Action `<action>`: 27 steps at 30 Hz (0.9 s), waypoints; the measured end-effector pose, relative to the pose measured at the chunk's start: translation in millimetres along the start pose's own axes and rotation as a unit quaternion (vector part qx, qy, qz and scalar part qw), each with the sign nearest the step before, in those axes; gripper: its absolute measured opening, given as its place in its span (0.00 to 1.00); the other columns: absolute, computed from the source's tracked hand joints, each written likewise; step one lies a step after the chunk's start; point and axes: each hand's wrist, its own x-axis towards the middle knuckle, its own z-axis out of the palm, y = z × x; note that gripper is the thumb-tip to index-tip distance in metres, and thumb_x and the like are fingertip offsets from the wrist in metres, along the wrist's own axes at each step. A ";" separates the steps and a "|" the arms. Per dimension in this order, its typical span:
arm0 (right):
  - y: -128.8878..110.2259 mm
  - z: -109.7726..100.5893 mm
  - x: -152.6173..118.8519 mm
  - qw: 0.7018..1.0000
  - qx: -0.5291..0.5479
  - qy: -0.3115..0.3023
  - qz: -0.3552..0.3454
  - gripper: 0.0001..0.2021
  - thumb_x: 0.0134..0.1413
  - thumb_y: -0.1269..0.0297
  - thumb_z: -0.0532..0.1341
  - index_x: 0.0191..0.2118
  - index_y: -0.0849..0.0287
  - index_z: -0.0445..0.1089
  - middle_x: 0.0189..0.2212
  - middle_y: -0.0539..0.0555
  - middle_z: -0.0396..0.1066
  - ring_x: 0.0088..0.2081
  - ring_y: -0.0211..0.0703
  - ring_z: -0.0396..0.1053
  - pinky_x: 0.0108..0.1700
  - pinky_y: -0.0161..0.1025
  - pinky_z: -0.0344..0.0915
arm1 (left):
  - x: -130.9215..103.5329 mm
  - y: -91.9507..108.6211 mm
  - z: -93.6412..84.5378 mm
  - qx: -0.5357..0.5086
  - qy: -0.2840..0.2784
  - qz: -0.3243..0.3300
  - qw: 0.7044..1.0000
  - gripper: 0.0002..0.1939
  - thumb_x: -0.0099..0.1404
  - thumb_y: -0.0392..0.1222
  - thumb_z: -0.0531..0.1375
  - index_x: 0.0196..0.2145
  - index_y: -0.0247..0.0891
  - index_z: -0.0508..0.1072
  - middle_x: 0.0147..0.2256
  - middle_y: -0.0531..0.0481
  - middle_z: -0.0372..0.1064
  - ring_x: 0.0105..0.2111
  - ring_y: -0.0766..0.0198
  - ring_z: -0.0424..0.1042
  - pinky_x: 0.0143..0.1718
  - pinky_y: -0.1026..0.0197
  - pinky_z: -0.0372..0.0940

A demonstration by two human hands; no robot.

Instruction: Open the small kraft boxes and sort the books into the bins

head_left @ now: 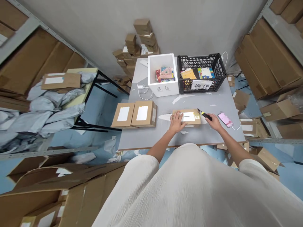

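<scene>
A small cardboard box with a white label and tape lies near the front of the grey table. My left hand rests on its left end, fingers spread. My right hand is closed around a black utility knife, whose tip points at the box's right end. To the left, two closed cardboard boxes with white labels stand side by side. A phone with a lit pink screen lies to the right of my right hand.
At the table's back stand a white foam box and a black crate, both holding colourful packets. A white cable lies left of them. Grey parcels cover a side table; cartons surround the workplace.
</scene>
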 end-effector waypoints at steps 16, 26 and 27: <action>-48.2 27.2 -6.0 0.997 0.045 -0.018 0.057 0.32 0.62 0.32 0.64 0.60 0.50 0.76 0.56 0.60 0.82 0.59 0.63 0.78 0.65 0.64 0.72 | -15.7 -47.2 3.4 -0.191 0.007 -0.103 0.976 0.48 0.71 0.53 0.67 0.81 0.46 0.54 0.67 0.36 0.63 0.66 0.39 0.69 0.64 0.45 0.69; -66.5 11.1 2.1 0.996 0.042 0.062 0.057 0.34 0.67 0.30 0.58 0.62 0.53 0.72 0.54 0.63 0.81 0.56 0.62 0.77 0.58 0.61 0.76 | -3.8 -37.8 -46.5 -0.168 0.012 -0.088 0.982 0.39 0.74 0.59 0.65 0.76 0.42 0.65 0.58 0.39 0.71 0.55 0.48 0.76 0.58 0.53 0.70; -66.0 8.6 4.2 0.995 0.049 0.071 0.057 0.35 0.67 0.30 0.57 0.63 0.53 0.72 0.54 0.63 0.80 0.56 0.61 0.77 0.58 0.60 0.76 | -3.7 -35.9 -47.1 -0.174 0.014 -0.084 0.981 0.38 0.75 0.58 0.64 0.76 0.42 0.65 0.57 0.39 0.72 0.53 0.49 0.76 0.57 0.53 0.71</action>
